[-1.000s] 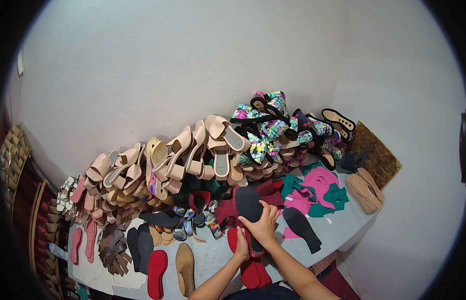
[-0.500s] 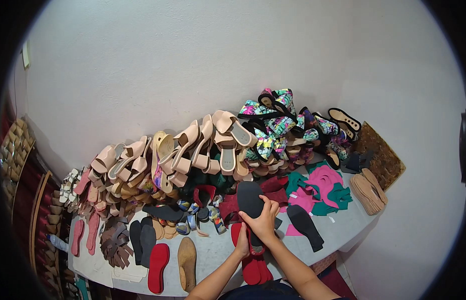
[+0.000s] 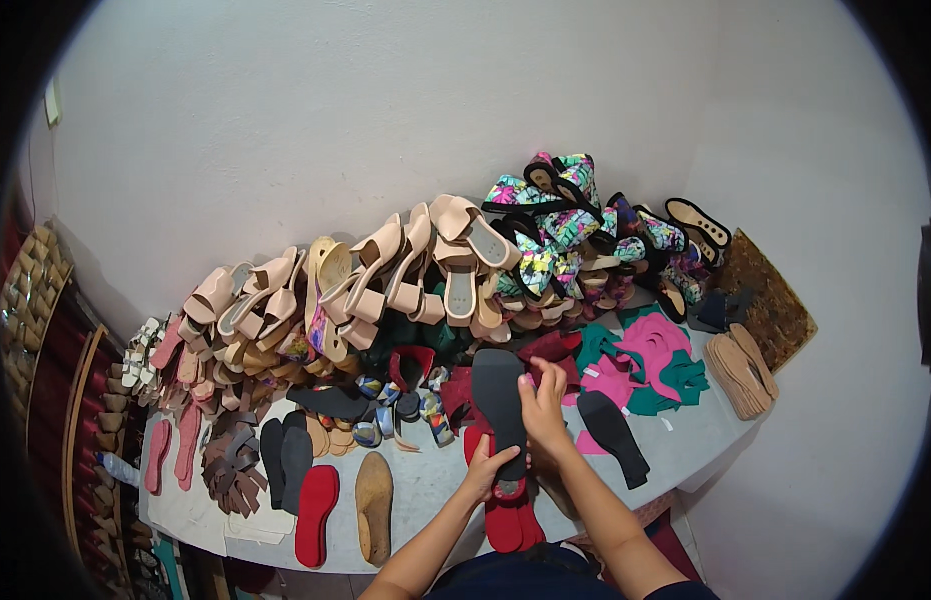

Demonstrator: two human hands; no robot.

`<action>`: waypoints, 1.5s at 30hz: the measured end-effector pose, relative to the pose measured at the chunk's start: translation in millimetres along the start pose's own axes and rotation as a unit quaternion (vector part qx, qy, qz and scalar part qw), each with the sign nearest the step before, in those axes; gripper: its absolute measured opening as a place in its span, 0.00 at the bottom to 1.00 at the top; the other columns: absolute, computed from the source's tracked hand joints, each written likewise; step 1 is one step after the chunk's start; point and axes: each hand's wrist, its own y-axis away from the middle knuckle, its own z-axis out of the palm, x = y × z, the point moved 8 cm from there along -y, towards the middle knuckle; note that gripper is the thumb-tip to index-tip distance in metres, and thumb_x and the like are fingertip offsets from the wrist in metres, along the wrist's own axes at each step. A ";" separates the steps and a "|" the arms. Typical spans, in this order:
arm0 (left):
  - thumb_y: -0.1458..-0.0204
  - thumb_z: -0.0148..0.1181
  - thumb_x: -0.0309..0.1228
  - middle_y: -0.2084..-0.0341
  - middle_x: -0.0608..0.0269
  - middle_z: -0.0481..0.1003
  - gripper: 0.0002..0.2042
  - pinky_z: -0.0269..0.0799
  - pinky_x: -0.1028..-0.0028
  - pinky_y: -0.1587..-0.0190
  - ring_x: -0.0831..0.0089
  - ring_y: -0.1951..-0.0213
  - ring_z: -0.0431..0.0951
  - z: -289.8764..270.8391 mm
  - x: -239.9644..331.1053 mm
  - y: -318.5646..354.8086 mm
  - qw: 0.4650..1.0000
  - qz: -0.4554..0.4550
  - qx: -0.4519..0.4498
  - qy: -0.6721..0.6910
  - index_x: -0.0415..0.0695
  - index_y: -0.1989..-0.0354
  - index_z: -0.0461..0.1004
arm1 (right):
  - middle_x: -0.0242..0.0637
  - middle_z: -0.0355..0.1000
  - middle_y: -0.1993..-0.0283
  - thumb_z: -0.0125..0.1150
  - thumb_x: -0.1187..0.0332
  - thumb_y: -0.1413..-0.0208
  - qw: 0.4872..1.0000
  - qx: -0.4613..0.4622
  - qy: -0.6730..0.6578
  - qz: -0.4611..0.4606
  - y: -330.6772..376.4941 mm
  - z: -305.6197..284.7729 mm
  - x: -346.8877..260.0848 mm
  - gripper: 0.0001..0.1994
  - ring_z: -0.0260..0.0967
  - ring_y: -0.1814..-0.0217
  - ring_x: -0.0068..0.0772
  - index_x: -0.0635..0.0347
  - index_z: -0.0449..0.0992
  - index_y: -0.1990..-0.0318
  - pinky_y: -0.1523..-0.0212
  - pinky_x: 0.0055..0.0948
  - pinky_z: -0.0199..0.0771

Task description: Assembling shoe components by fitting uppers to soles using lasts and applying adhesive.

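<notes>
A black shoe sole (image 3: 498,385) with a red part showing at its heel end is held up in front of me, toe end pointing away. My left hand (image 3: 482,473) is closed around its heel end, thumb lying across the black surface. At the sole's right edge is my right hand (image 3: 545,415), fingers bent and fingertips against the edge; the far side of its grip is hidden. Below the held sole, red sole pieces (image 3: 513,528) lie in a stack. To the left stand out a red insole (image 3: 316,510) and a tan shoe last (image 3: 374,505).
Pale pink sandals (image 3: 370,270) and patterned slides (image 3: 555,235) are heaped along the wall. Pink and green cut material (image 3: 650,355), a black sole (image 3: 612,435) and stacked tan insoles (image 3: 737,375) lie to the right. Brown strips (image 3: 233,465) and dark insoles (image 3: 296,455) lie left.
The held sole has turned more upright and its heel end shows more. My right hand has shifted from across the sole to its right edge, and my left thumb has come onto it.
</notes>
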 end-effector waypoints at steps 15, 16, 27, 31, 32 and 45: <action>0.54 0.47 0.19 0.66 0.47 0.69 0.17 0.73 0.71 0.69 0.67 0.72 0.74 6.1 -13.3 4.6 0.995 -0.058 -0.037 -0.068 0.40 0.56 0.52 | 0.46 0.68 0.67 0.42 0.54 0.47 0.968 -0.043 0.224 -0.105 -56.8 26.3 -28.4 0.19 0.65 0.62 0.46 0.61 0.71 0.65 0.63 0.40 0.65; 0.54 0.47 0.19 0.66 0.47 0.69 0.17 0.73 0.71 0.69 0.67 0.72 0.74 6.7 -12.9 4.8 0.995 -0.058 -0.037 -0.067 0.40 0.56 0.52 | 0.46 0.68 0.67 0.42 0.54 0.47 0.968 -0.044 0.224 -0.105 -56.8 27.0 -27.4 0.19 0.65 0.62 0.46 0.61 0.71 0.65 0.63 0.40 0.65; 0.54 0.50 0.20 0.70 0.53 0.71 0.15 0.72 0.74 0.69 0.72 0.73 0.73 -0.3 -13.7 3.9 0.986 -0.031 -0.015 -0.163 0.39 0.59 0.54 | 0.53 0.68 0.80 0.28 0.52 0.44 0.961 -0.116 0.246 0.054 -56.3 31.4 -1.8 0.30 0.66 0.74 0.55 0.65 0.73 0.82 0.70 0.46 0.65; 0.54 0.50 0.20 0.69 0.53 0.71 0.15 0.72 0.74 0.69 0.72 0.73 0.73 -0.5 -10.9 5.0 0.985 -0.031 -0.010 -0.172 0.39 0.59 0.54 | 0.53 0.67 0.81 0.29 0.51 0.44 0.960 -0.107 0.251 0.058 -55.1 31.9 2.4 0.31 0.66 0.75 0.55 0.65 0.73 0.83 0.71 0.46 0.65; 0.54 0.50 0.20 0.69 0.53 0.71 0.15 0.72 0.74 0.69 0.72 0.73 0.73 -0.8 -11.8 6.6 0.984 -0.046 -0.009 -0.174 0.39 0.59 0.54 | 0.53 0.67 0.81 0.30 0.50 0.45 0.956 -0.110 0.266 0.048 -54.6 31.5 0.7 0.31 0.66 0.75 0.55 0.65 0.72 0.84 0.71 0.46 0.65; 0.66 0.63 0.44 0.70 0.39 0.70 0.34 0.67 0.65 0.67 0.53 0.69 0.74 20.5 34.1 23.7 0.763 0.109 0.072 -0.633 0.33 0.56 0.56 | 0.56 0.68 0.78 0.27 0.49 0.45 0.941 -0.119 0.301 0.104 -65.3 15.7 23.0 0.33 0.67 0.71 0.56 0.67 0.73 0.82 0.66 0.46 0.66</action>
